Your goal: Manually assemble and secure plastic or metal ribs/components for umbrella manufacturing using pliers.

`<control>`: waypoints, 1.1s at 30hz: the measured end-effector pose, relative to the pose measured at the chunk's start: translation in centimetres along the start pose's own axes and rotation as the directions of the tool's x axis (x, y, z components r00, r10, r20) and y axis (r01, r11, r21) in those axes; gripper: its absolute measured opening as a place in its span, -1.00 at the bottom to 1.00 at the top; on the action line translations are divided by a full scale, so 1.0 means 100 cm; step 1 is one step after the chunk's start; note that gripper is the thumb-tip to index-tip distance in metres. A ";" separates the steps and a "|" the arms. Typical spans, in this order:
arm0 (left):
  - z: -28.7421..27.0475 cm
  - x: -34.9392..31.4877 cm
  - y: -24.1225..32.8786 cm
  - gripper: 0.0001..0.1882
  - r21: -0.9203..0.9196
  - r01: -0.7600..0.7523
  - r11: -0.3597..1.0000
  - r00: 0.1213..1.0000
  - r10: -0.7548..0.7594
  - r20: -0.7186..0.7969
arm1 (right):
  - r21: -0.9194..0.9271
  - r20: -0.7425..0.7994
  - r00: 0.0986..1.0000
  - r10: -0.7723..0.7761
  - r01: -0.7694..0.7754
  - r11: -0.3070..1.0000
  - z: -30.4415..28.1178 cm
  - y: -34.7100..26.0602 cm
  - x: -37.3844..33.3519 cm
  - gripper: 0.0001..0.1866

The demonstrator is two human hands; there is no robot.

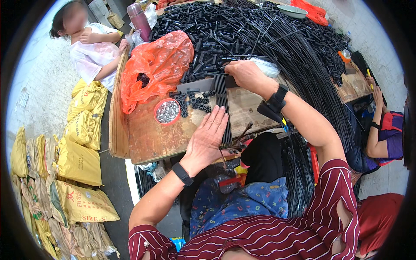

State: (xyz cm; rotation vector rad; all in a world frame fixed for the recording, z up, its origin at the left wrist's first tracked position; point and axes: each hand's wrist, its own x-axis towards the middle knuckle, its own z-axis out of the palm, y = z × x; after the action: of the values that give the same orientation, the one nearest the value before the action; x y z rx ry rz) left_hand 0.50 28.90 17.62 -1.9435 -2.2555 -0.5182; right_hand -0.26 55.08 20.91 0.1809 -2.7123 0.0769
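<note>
A row of thin black rods (222, 93) lies side by side across the front part of the wooden table (149, 143). My left hand (208, 136) is open, its straight fingers resting along the rods' near end. At their far end my right hand (250, 77) is closed, thumb and fingers pinched together; what they hold, if anything, is hidden. A flat dark strip (197, 85) lies crosswise by the rods. Small black cylindrical pieces (201, 102) are scattered left of them, beside a round red-rimmed tub (167, 111) of small shiny metal pieces.
A crumpled orange plastic bag (158, 65) lies at the left. Behind are a heap of black parts (203, 34) and long black rods (299, 78). One person (93, 52) is at the far left, another (385, 134) at the right. Yellow sacks (78, 160) line the floor.
</note>
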 end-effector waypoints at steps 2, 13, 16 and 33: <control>0.002 -0.001 -0.001 0.10 -0.021 -0.001 1.000 1.000 0.001 -0.029 | 0.014 -0.001 1.000 0.004 -0.004 1.000 0.001 -0.002 0.001 -0.83; 0.001 -0.002 -0.001 0.08 -0.039 -0.033 0.999 0.996 0.030 -0.085 | 0.025 -0.040 0.999 -0.009 0.010 1.000 0.008 -0.001 0.001 -0.86; 0.002 -0.001 0.000 0.08 -0.049 -0.017 0.999 0.997 0.013 -0.074 | 0.044 -0.056 0.998 0.020 -0.017 0.999 0.008 -0.004 0.001 -0.89; 0.002 -0.002 0.003 0.11 -0.048 0.033 0.998 0.998 -0.035 -0.055 | 0.007 -0.032 0.999 0.019 -0.019 1.000 0.004 -0.009 0.001 -0.84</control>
State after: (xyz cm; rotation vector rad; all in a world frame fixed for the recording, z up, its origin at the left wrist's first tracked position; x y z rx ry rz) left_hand 0.80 28.80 17.42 -1.8903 -2.2658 -0.6267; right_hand -0.34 54.13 20.63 0.1546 -2.6822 0.0932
